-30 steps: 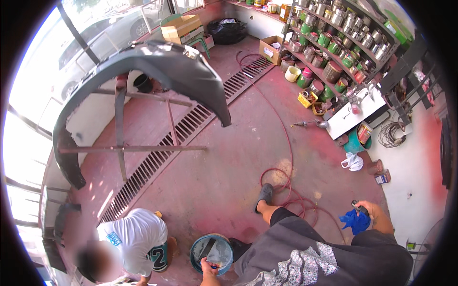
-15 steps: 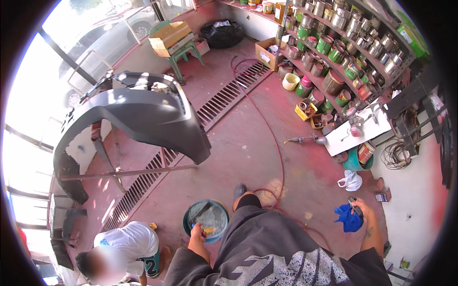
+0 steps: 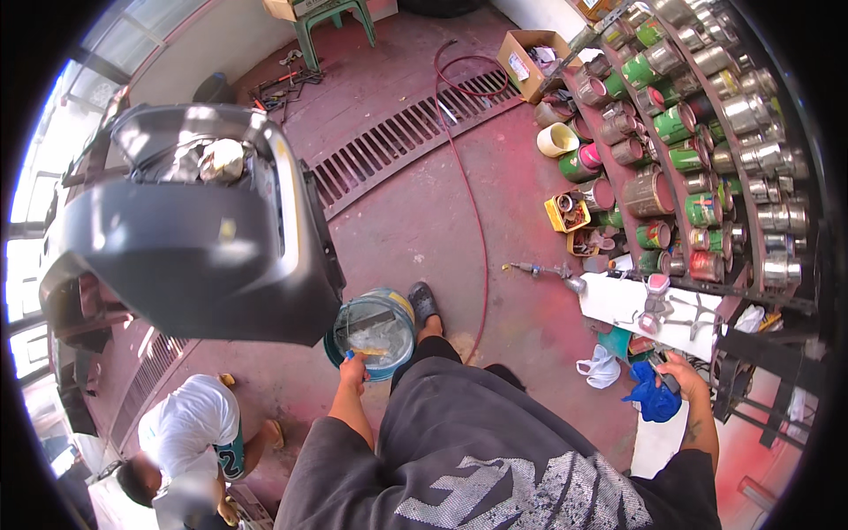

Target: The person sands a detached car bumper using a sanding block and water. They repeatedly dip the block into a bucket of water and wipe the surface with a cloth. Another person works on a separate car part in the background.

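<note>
My left hand is closed on the handle of a teal bucket, which holds cloudy water and a dark flat piece. Just beyond and above it is a dark curved car body panel, with a pale crumpled item resting inside its upper edge. My right hand, out to the right, grips a dark block-like item together with a crumpled blue cloth.
A co-worker bends low at lower left. Shelves of paint cans line the right, beside a white board and a white bag. A red hose crosses the floor near a drain grate and a cardboard box.
My body has moved forward toward the panel, which looms larger. The bucket in my left hand has travelled up alongside it. The co-worker now appears further left, still bent.
</note>
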Demonstrator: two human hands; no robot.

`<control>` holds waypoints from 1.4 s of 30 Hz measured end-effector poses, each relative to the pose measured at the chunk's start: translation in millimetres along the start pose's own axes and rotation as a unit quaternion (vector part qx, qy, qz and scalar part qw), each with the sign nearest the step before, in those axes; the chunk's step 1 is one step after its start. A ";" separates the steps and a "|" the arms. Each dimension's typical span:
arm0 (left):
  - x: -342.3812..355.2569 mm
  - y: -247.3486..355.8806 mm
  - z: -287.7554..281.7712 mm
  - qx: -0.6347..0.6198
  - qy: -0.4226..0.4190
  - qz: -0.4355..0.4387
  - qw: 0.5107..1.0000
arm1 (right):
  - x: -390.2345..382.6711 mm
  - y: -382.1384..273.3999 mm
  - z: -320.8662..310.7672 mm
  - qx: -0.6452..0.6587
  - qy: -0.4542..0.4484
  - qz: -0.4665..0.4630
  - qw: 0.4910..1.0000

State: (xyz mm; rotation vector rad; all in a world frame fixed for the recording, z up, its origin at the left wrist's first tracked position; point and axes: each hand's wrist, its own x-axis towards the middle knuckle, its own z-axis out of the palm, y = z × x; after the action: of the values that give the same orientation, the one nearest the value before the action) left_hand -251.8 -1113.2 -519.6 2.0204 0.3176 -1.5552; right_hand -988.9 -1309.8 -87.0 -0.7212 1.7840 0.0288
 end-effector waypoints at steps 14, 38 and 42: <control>40.8 75.6 145.0 -0.218 0.068 -0.105 0.968 | 221.6 -500.7 35.8 -0.232 -0.189 -0.206 0.932; 98.5 259.3 330.1 -0.487 0.100 -0.052 0.866 | 440.7 -615.2 235.4 -0.088 -0.381 -0.245 0.887; 113.8 303.4 357.8 -0.430 0.086 -0.018 0.899 | 420.5 -586.4 273.1 -0.047 -0.391 -0.231 0.890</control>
State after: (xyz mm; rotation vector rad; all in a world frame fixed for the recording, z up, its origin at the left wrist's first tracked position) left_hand -353.7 -1578.3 -599.0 1.4260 0.9305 -0.9712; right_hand -537.1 -1874.8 -355.2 -1.0130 0.8206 0.0755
